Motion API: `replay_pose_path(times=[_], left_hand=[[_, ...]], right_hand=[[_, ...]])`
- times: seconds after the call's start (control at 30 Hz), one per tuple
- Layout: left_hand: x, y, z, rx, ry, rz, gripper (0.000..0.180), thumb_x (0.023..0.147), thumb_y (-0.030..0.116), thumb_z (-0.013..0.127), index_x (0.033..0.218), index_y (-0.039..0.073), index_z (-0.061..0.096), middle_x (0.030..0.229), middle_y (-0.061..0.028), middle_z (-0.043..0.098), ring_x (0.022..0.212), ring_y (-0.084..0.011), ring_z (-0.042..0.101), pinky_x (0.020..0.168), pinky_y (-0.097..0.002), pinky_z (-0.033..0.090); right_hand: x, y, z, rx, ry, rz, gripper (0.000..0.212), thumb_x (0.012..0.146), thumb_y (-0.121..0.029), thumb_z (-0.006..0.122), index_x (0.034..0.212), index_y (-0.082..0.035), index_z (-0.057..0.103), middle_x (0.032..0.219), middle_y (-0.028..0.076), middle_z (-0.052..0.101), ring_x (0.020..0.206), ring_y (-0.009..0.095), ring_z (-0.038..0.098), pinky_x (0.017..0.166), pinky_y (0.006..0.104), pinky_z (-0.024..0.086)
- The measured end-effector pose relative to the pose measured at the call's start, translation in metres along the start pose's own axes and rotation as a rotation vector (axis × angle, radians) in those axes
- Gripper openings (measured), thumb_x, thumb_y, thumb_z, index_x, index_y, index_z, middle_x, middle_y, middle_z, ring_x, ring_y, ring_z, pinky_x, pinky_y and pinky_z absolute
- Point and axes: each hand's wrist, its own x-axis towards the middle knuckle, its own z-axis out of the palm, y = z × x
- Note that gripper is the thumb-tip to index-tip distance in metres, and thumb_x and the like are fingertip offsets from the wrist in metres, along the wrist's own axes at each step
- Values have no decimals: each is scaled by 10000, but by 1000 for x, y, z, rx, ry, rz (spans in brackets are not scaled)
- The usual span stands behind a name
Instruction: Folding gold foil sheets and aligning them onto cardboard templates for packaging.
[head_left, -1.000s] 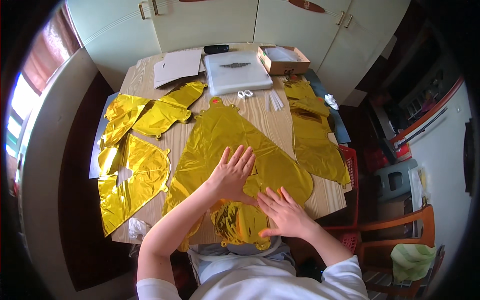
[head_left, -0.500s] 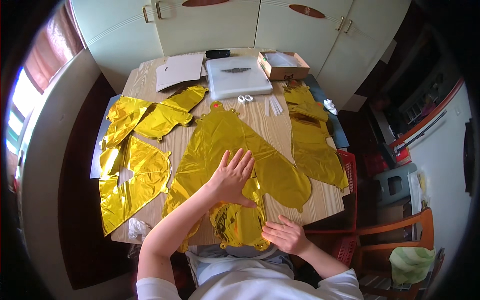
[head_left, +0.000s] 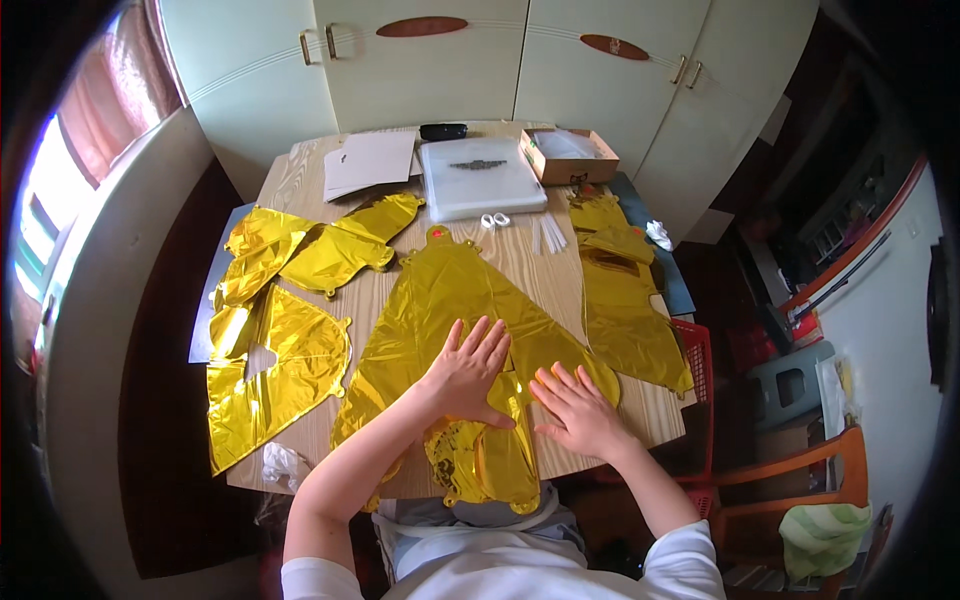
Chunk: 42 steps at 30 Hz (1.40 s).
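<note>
A large flat gold foil balloon (head_left: pixel 430 305), not inflated, lies in front of me with a red spot at its far tip and small tabs along its edge. My left hand (head_left: pixel 467 375) rests on its middle, fingers spread and palm down. Beside it my right hand (head_left: pixel 580 412) lies on the balloon's right part, fingers also apart. The near end of the foil is crumpled and hangs at the table's front edge. More flat gold foil pieces (head_left: pixel 305 335) lie on the left, and another gold foil piece (head_left: pixel 630 315) lies on the right.
On the wooden table (head_left: pixel 400 215) stand a clear plastic case (head_left: pixel 480 190), a cardboard box (head_left: pixel 570 160), grey-white sheets (head_left: pixel 370 165), white ribbon rolls (head_left: pixel 494 221) and clear strips (head_left: pixel 550 232). Crumpled white tissue (head_left: pixel 283 465) lies near left. A wooden chair (head_left: pixel 850 470) stands at right.
My right hand has moved up and away from the near edge onto the balloon's right part. My left hand stays on the foil. The whole view has shifted slightly.
</note>
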Motion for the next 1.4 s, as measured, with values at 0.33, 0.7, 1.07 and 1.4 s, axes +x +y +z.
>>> replay_pose_path(times=[0.33,0.7,1.07,1.4], left_hand=[[-5,-8,-2,2,-5,-25,1322,623,910,482,1478,-66,229,1559,-228,199,1461,-384,140,1161,-573,107],[-12,-19,-4,5,-8,-38,1313,616,891,522,1465,-73,250,1547,-244,218,1452,-399,161,1158,-574,125],[-12,-21,-5,11,-28,-27,1335,615,902,515,1470,-81,219,1544,-257,209,1453,-406,146,1164,-569,117],[-10,-24,-1,-4,12,-21,1319,619,900,504,1486,-50,207,1554,-236,208,1458,-393,144,1157,-582,125]], right_hand=[[-5,-1,2,6,-17,34,657,925,-543,498,1449,-156,417,1510,77,388,1416,278,316,1160,500,199],[-14,15,-4,59,215,267,592,879,-425,633,1294,-24,502,1360,162,496,1284,318,443,1071,483,332],[-39,29,3,40,427,509,410,787,-348,754,862,-4,543,926,146,535,909,342,505,811,456,410],[16,-67,-38,380,608,262,176,813,-184,737,801,-80,595,765,59,587,695,264,610,602,369,491]])
